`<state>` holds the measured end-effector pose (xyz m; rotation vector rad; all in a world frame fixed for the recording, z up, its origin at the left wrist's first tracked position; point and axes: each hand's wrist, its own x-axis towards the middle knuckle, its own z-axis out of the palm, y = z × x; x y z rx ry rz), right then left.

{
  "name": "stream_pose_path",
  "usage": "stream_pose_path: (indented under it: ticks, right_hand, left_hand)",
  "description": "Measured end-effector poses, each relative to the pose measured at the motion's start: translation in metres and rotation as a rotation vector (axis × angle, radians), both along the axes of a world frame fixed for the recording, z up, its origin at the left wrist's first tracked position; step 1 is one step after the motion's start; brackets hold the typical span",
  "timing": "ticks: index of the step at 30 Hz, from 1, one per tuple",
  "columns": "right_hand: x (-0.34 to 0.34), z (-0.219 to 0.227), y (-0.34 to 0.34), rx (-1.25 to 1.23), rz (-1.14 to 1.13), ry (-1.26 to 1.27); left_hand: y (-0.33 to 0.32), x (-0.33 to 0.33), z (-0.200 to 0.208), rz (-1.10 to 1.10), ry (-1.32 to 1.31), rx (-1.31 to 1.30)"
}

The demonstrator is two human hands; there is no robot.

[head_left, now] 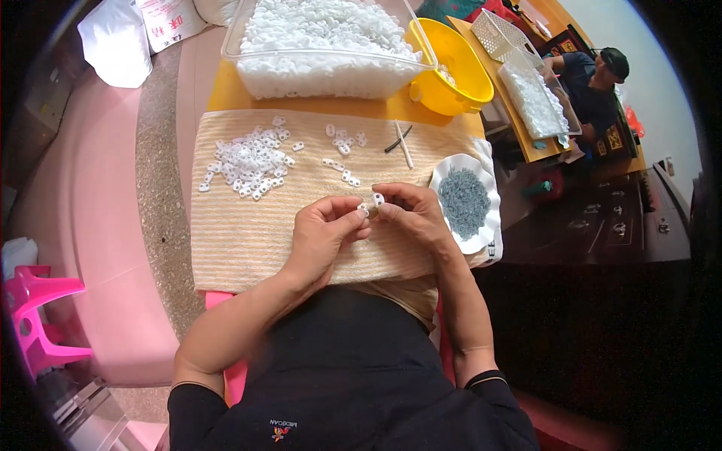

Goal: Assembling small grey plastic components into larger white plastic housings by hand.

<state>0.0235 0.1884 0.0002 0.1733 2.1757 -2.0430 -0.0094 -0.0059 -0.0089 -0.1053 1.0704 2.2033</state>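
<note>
My left hand (325, 231) pinches a small white plastic piece with holes (364, 210) between thumb and fingertips. Close beside it, a similar white plastic piece (378, 199) is gripped by my right hand (418, 216). The two pieces are near each other; whether they touch is hard to make out. Beyond my left hand lies a heap of such white pieces (252, 161), with smaller groups (344, 140) scattered to its right. Right of my right hand, a white scalloped dish (487, 197) holds many thin grey bits (462, 199). One white and one black stick (398, 140) cross on the striped cloth (241, 248).
A clear bin (331, 68) full of white pieces stands at the table's far side, beside a yellow basin (451, 98). White sacks (116, 45) are at far left, a pink stool (47, 316) at left. Another person (590, 86) sits at a second table, far right.
</note>
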Motion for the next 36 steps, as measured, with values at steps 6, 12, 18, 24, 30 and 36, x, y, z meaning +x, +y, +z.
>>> stream_pose_path:
  ticks: [6,12,18,24,30,36]
  right_hand:
    - [0.001,-0.002,0.001,-0.064,-0.015,0.011]
    - [0.003,-0.001,-0.001,-0.083,-0.065,-0.011]
    - [0.003,-0.011,0.002,-0.104,-0.069,0.024]
    - [0.003,0.001,-0.002,-0.034,-0.058,0.01]
    - [0.004,-0.003,-0.002,-0.114,-0.062,0.033]
    - [0.005,-0.008,-0.001,-0.105,-0.025,0.007]
  left_hand:
    - [0.001,0.0,-0.002,-0.001,-0.002,-0.005]
    - [0.002,0.001,-0.006,0.012,0.017,-0.032]
    - [0.002,0.0,-0.006,0.014,0.01,-0.009]
    - [0.002,0.001,-0.004,0.021,0.019,-0.012]
    - [0.002,0.0,-0.007,0.018,0.018,-0.015]
    - [0.002,0.0,-0.008,0.018,0.03,0.002]
